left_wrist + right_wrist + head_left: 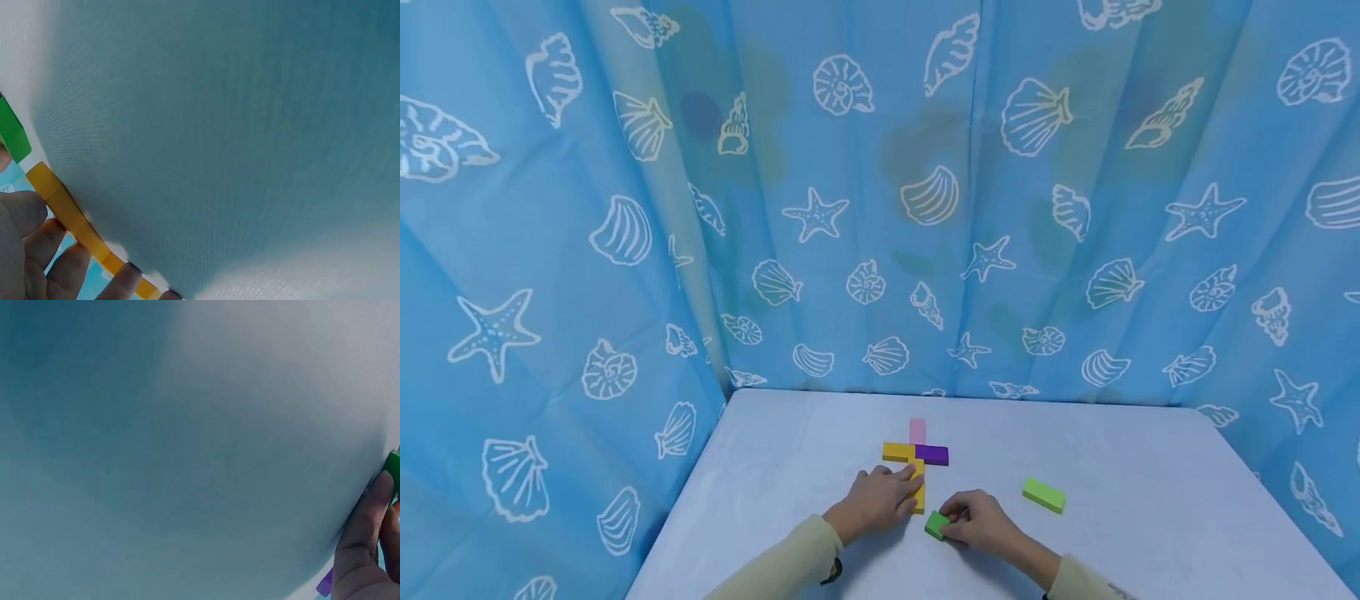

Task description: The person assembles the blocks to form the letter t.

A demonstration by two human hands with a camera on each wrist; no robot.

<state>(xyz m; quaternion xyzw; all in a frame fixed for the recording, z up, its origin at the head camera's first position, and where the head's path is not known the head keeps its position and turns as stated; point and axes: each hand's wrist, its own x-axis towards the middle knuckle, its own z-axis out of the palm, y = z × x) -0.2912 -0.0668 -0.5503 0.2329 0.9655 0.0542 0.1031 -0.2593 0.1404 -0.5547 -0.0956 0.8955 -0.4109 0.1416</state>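
My left hand [877, 498] rests its fingertips on an upright-lying yellow block [919, 502]. In the left wrist view its thumb and fingers lie along the side of that yellow block [72, 215]. My right hand [983, 523] pinches a dark green block [936, 525] between thumb and fingers, low over or on the table, just right of the yellow block's near end. Beyond the left fingertips, another yellow block [897, 452] lies crosswise with a purple block [932, 455] at its right. A pink block [917, 431] points away behind them.
A light green block [1043, 495] lies apart on the right of the white table [1135, 467]. Behind and to the left hangs a blue curtain [865, 233] with white shell prints, close to the table's edges.
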